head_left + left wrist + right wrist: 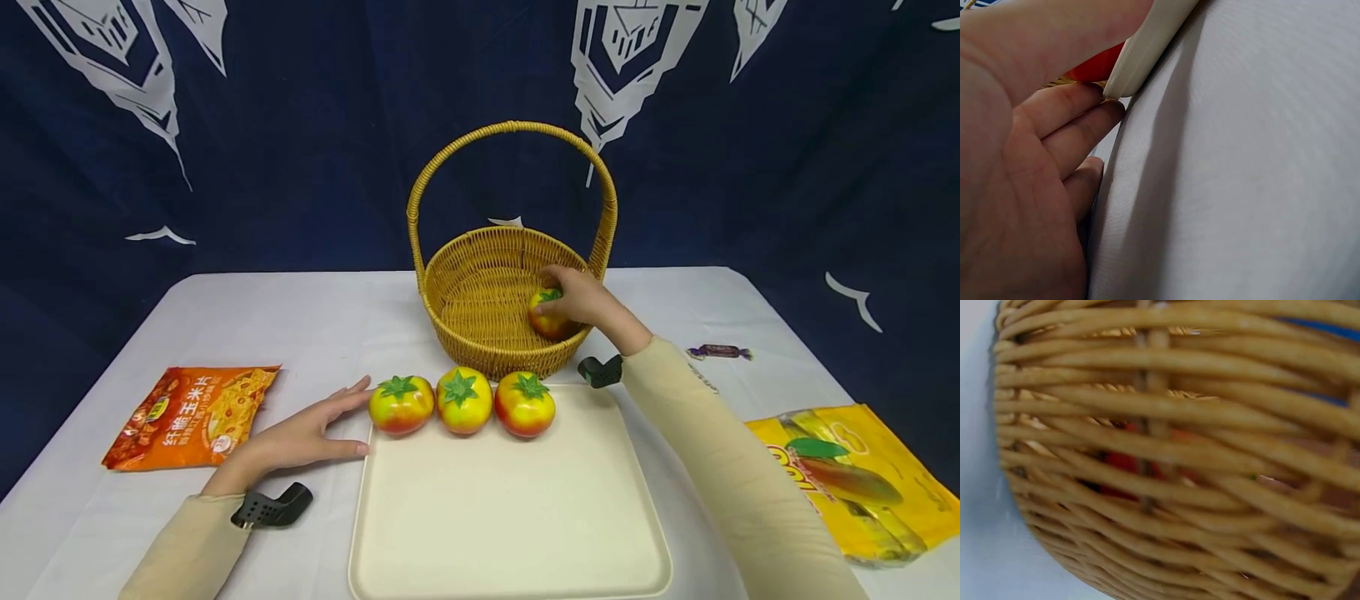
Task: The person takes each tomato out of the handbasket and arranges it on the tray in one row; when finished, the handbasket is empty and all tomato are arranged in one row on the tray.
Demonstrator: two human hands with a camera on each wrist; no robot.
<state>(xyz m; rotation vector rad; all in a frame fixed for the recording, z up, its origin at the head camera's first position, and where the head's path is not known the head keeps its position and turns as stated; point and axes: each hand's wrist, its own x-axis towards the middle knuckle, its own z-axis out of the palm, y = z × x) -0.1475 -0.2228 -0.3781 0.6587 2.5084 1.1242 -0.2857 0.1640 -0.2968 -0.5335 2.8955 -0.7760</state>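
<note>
In the head view my right hand (574, 296) reaches over the rim into a wicker basket (480, 287) and grips a yellow-red tomato (546, 327) with a green star-shaped top. Through the basket weave in the right wrist view, red patches of the tomato (1124, 465) show. Three similar tomatoes, a left one (401, 408), a middle one (463, 404) and a right one (525, 407), line the far edge of a cream tray (510, 517). With fingers extended, my left hand (311, 432) rests at the tray's left edge, close to the left tomato.
An orange snack bag (191, 417) lies left of the left hand. To the right are a yellow mango-print bag (862, 483) and a small wrapped candy (720, 352). The basket's tall handle (513, 127) arches above it. A dark blue curtain (300, 150) hangs behind the white table (322, 317).
</note>
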